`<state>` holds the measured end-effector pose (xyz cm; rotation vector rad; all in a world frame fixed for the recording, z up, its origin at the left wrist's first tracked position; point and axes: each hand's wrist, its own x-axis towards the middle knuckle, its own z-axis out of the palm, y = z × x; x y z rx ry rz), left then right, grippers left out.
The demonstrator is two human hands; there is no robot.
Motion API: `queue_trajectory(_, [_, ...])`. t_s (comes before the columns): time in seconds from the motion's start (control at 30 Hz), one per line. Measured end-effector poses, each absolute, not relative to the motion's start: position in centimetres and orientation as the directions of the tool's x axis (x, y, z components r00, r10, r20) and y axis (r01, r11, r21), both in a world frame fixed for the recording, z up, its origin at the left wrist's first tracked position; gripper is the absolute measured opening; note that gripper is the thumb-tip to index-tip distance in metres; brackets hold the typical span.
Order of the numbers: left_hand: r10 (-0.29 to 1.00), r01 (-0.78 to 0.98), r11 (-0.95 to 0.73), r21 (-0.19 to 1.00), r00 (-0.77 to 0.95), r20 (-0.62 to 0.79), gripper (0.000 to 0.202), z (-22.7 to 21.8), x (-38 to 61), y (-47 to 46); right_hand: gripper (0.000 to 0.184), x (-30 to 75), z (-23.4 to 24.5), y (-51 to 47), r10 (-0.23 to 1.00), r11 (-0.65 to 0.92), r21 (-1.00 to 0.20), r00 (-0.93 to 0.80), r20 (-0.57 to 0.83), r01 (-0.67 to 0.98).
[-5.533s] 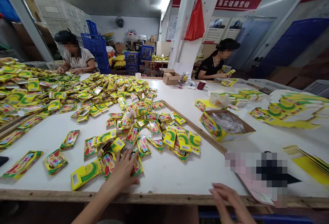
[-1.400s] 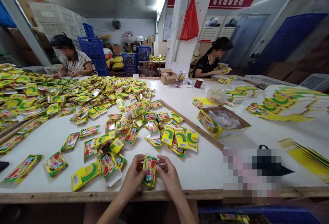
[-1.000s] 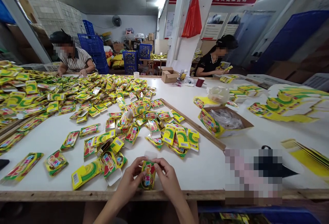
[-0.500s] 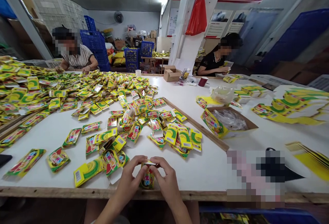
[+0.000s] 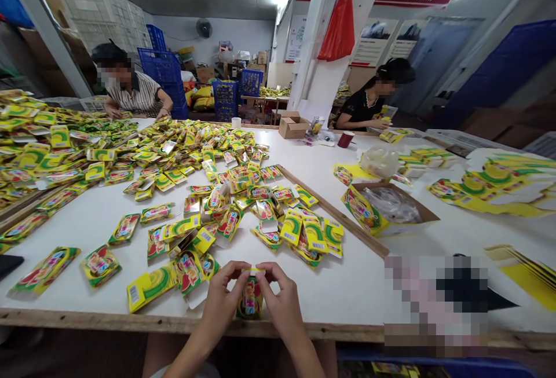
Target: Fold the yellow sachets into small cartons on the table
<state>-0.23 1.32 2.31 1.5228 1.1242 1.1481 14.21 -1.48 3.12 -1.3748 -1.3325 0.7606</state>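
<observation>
A small candy box (image 5: 249,298), green and yellow with coloured lettering, stands at the front edge of the white table between my hands. My left hand (image 5: 225,292) pinches its top end from the left, thumb and fingertips at the flap. From the other side my right hand (image 5: 277,291) grips the same end in a matching pinch. A pale strip of the flap shows between the fingertips. Just left of my hands lie a box with a barcode end (image 5: 150,288) and a green-faced box (image 5: 189,271). The box's back is hidden.
A large heap of small boxes (image 5: 56,152) covers the table's left side. A wooden strip (image 5: 334,213) runs diagonally across the tabletop. To the right are an open carton (image 5: 369,216) holding clear plastic and flat printed cards (image 5: 490,184). Two people (image 5: 134,91) work across the table.
The flap between my fingertips now looks flatter and more of the box's front shows. My hands stay in nearly the same place. The view has shifted slightly.
</observation>
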Motion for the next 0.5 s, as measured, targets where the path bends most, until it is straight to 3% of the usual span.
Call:
queue_trajectory(0.23, [0.967,0.123,-0.201,0.972,0.186,0.176,0.018,1.8,-1.0,0.9,0.023,13.8,2.9,-1.5,0.976,0.121,-0.978,0.160,0.149,0.169])
queue_trajectory(0.5, [0.946,0.140,-0.277,0.951,0.216,0.244,0.016,1.4,-1.5,0.9,0.020,14.4,2.4,-1.8,0.974,0.168,-0.965,0.119,0.194,0.201])
